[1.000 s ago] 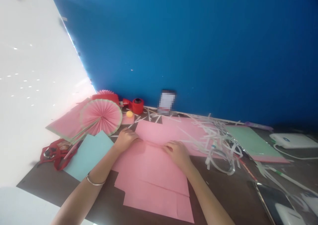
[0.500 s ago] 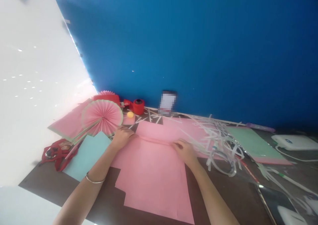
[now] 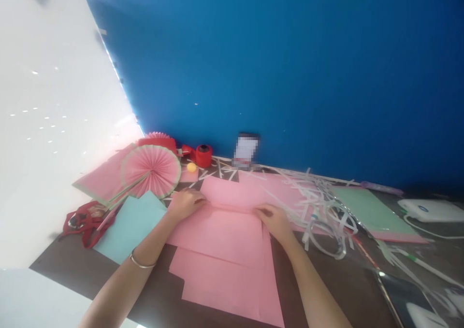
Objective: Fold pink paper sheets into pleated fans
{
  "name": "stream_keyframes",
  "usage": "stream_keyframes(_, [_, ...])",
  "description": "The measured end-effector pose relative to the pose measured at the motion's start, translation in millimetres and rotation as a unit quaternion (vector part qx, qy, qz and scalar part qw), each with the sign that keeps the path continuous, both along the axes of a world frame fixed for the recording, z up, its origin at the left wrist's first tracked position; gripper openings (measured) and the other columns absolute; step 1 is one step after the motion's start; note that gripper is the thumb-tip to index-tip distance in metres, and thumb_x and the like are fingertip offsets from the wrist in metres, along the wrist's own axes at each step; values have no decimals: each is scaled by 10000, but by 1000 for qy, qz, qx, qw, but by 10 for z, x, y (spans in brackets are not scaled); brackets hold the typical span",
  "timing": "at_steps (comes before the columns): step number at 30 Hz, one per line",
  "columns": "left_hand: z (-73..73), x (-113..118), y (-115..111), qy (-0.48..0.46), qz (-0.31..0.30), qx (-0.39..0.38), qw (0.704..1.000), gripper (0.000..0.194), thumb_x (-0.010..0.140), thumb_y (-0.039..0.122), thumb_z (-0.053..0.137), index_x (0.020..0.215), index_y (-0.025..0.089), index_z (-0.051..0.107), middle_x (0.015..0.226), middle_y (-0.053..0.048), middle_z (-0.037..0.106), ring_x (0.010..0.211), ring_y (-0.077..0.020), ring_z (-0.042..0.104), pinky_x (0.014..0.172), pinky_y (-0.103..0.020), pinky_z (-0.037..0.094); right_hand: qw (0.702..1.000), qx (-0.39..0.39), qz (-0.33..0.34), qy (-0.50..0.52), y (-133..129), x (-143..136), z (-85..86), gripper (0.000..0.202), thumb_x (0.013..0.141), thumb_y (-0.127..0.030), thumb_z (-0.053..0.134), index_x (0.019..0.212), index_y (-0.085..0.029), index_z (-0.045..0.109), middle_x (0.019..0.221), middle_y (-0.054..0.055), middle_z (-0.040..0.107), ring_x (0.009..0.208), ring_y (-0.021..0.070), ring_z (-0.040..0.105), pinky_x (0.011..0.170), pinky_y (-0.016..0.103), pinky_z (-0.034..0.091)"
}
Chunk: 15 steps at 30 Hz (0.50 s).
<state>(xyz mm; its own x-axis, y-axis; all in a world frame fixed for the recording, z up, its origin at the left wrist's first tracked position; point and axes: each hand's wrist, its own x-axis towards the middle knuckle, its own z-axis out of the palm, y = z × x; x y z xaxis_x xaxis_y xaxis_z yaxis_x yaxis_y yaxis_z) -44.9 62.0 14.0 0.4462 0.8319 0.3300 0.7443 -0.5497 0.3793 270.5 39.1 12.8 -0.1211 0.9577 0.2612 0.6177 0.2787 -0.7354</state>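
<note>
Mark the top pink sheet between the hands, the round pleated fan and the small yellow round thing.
Top pink sheet (image 3: 221, 234): head view, flat middle.
Round pleated fan (image 3: 152, 162): head view, pleats near the centre.
Small yellow round thing (image 3: 191, 167): head view, its middle.

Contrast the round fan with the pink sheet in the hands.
The fan is pleated all round; the pink sheet is mostly flat, with a narrow fold. The fan has a pale green rim; the sheet is plain pink. The left hand and right hand hold the sheet, not the fan. Both show pink.
</note>
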Motion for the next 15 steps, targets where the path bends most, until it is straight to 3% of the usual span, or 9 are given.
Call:
stream_keyframes(4, [24, -223, 55, -3, 8, -30, 1000, 255, 830, 393, 523, 762, 204, 680, 754, -2, 683, 660, -134, 593, 614, -231, 388, 997, 43, -46, -39, 0, 115, -12, 231, 784, -383, 507, 743, -205, 648, 772, 45, 681, 709, 188, 615, 644, 303, 475])
stream_keyframes(7, [39, -264, 56, -8, -5, 7, 1000, 254, 845, 370, 513, 749, 210, 684, 713, 3, 675, 649, -124, 577, 622, -238, 386, 993, 75, -7, -94, -3, 129, 2, 232, 783, -387, 523, 858, -213, 656, 855, 51, 678, 785, 197, 611, 691, 320, 478])
stream_keyframes(11, [65, -169, -47, -29, 33, 183, 982, 192, 861, 286, 510, 805, 231, 686, 770, -25, 673, 733, -149, 571, 733, -304, 392, 971, 176, 15, -162, -56, 88, 91, 227, 831, -333, 472, 809, -230, 674, 804, 50, 683, 794, 208, 605, 755, 375, 463])
stream_keyframes(15, [92, -152, -163, -57, 148, 378, 912, 152, 833, 244, 557, 891, 314, 678, 941, -57, 634, 910, -202, 540, 863, -406, 339, 914, 321, -141, -204, -199, 162, 254, 238, 845, -261, 458, 823, -250, 694, 812, 79, 673, 847, 225, 605, 829, 413, 413])
